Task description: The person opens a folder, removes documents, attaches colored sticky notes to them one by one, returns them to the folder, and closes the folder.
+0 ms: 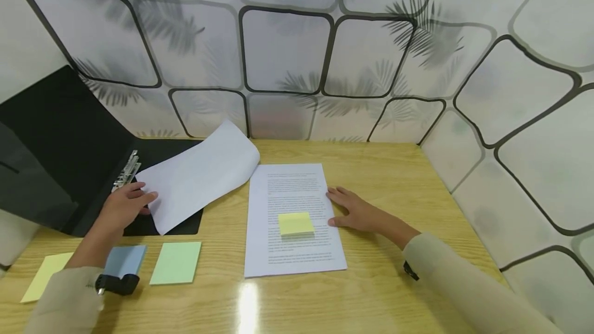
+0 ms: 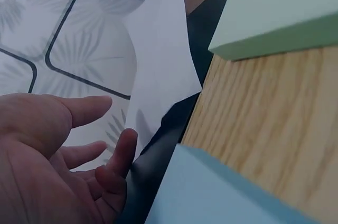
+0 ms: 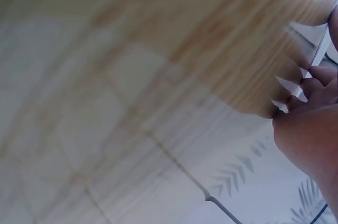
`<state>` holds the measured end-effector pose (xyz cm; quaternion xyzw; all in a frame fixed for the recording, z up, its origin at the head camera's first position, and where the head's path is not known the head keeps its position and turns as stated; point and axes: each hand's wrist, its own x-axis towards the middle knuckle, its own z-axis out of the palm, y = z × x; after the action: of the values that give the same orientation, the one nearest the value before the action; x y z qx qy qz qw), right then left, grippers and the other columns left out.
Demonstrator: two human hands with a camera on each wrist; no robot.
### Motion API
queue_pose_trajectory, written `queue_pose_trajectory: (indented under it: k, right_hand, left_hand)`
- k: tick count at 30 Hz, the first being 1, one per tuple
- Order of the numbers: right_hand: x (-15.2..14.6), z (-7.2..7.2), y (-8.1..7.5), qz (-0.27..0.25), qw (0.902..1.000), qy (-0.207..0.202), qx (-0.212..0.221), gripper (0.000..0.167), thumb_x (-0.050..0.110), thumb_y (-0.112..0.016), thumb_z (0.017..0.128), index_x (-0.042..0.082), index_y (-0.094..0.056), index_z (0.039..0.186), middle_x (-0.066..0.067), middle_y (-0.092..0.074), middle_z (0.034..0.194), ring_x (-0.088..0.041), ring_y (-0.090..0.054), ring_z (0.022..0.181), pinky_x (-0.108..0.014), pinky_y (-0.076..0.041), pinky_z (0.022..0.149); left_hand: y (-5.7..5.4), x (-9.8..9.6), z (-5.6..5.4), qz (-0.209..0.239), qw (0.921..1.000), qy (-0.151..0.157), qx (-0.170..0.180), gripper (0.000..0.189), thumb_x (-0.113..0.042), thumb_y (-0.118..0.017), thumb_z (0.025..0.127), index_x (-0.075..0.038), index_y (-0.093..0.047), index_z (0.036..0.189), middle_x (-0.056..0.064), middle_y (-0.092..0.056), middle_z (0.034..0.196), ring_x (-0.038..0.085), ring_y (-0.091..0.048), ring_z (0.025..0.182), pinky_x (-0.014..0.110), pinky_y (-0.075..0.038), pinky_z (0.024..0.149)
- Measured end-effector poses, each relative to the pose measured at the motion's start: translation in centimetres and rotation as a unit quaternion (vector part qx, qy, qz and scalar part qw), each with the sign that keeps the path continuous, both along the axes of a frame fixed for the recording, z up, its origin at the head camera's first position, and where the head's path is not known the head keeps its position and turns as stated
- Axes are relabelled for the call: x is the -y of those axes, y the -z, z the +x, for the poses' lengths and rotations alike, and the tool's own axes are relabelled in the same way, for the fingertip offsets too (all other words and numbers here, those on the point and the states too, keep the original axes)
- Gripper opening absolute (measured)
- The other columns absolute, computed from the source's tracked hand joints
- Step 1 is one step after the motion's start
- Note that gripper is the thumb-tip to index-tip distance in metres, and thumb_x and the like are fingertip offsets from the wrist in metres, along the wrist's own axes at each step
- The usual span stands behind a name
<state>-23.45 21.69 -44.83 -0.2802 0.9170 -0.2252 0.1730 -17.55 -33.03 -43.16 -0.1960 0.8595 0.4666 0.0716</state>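
Note:
A black folder (image 1: 60,138) lies spread at the left, with a metal clip (image 1: 126,171) along its fold. Over its right side lies a white sheet (image 1: 199,177), bowed upward at its far end. My left hand (image 1: 119,207) is at the sheet's left edge beside the clip; in the left wrist view its thumb and fingers stand apart, with a fingertip by the sheet (image 2: 163,49). Printed paper (image 1: 260,210) lies flat in the middle, bearing a yellow sticky-note pad (image 1: 296,224). My right hand (image 1: 355,211) touches the paper's right edge with extended fingers.
Yellow (image 1: 44,277), blue (image 1: 124,261) and green (image 1: 176,263) sticky-note pads line the front left of the wooden table (image 1: 371,293). A patterned wall (image 1: 287,50) stands behind the table and along its right side.

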Motion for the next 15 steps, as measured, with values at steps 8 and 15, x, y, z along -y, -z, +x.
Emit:
queue_pose_trajectory:
  k: [8, 15]
  right_hand:
    - [0.2, -0.1, 0.0, 0.008, 0.9999, -0.006, -0.003, 0.087, 0.048, -0.066, 0.096, 0.01, -0.023, 0.161, -0.011, -0.017, 0.169, -0.043, -0.008, 0.155, -0.063, -0.014, 0.121]
    - [0.2, 0.1, -0.2, 0.01, 0.9999, 0.0, -0.005, 0.086, 0.046, -0.066, 0.096, 0.009, -0.024, 0.161, -0.011, -0.018, 0.168, -0.042, -0.008, 0.155, -0.063, -0.015, 0.121]
  left_hand:
    - [0.6, 0.2, -0.3, -0.016, 0.9996, 0.017, 0.017, 0.089, -0.036, -0.061, 0.1, -0.005, -0.005, 0.162, 0.038, -0.035, 0.148, 0.048, -0.051, 0.117, 0.067, -0.038, 0.105]
    - [1.2, 0.2, -0.3, -0.092, 0.9927, 0.075, 0.022, 0.085, -0.028, -0.065, 0.099, 0.0, -0.012, 0.159, 0.039, -0.013, 0.158, 0.057, -0.05, 0.123, 0.069, -0.038, 0.105]
